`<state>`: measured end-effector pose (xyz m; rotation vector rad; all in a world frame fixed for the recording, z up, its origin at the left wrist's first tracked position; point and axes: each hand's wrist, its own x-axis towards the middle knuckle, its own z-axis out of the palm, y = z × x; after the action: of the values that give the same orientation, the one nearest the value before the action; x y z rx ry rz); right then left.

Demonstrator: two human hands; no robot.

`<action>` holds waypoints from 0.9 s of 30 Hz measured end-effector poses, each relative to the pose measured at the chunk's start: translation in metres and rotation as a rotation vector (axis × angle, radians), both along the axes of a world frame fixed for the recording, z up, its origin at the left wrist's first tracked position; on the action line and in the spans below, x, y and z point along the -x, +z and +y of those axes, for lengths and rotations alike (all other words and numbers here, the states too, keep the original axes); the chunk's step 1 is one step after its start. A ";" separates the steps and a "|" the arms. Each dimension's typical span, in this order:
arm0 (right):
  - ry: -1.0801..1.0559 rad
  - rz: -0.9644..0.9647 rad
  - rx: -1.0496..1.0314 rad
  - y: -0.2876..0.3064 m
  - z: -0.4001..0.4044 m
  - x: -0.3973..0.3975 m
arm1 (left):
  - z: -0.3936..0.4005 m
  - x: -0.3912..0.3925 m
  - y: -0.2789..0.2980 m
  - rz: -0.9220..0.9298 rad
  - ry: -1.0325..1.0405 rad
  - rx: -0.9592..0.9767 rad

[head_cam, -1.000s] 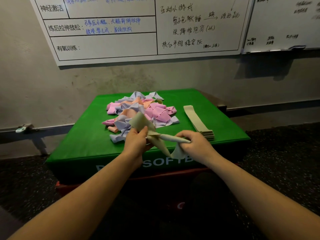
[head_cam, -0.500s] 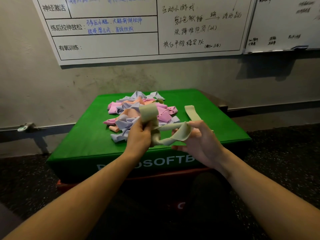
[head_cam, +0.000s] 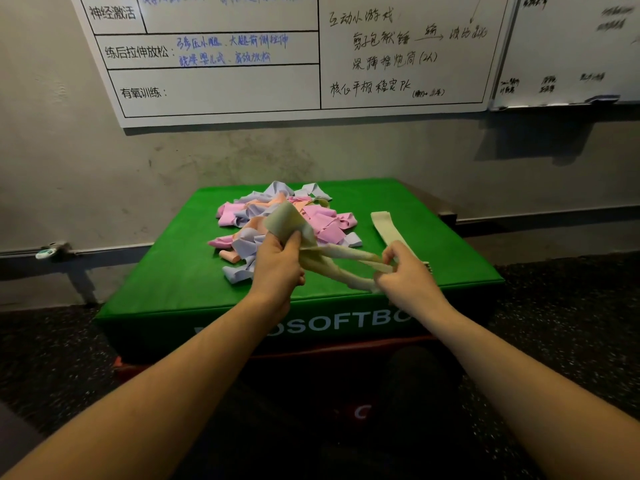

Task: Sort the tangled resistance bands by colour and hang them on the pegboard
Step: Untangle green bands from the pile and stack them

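Pale-green band (head_cam: 341, 261), one, twisted, stretched between two hands: left hand (head_cam: 277, 268) grip clamped on it, right hand (head_cam: 407, 277) pinching it. One tangled pile (head_cam: 277, 220) and one stack of folded green bands (head_cam: 386, 226) on green bench (head_cam: 173, 278).

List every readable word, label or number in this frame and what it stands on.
"神经激活", "练后拉伸放松:", "有氧训练:": printed on the whiteboard.
"互动小游戏", "核心平板稳定PK", "(2人)": handwritten there.
"OSOFTBO": the green soft box, letters partly hidden.
Blue handwriting and the right board: too blurred to read.
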<state>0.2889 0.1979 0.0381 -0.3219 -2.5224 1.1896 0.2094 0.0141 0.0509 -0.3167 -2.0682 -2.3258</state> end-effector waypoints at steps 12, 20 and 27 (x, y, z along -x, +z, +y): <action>0.165 -0.004 0.005 -0.011 0.001 -0.001 | -0.012 0.023 -0.014 -0.129 0.072 0.064; 0.277 0.204 -0.133 -0.015 -0.011 -0.004 | -0.014 0.032 -0.022 -0.215 0.022 -0.056; 0.179 0.215 -0.245 -0.023 -0.012 -0.001 | -0.016 0.028 -0.030 -0.154 -0.006 -0.034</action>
<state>0.2898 0.1864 0.0149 0.0894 -2.5076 0.9046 0.1811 -0.0017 0.0206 -0.1466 -2.0919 -2.4584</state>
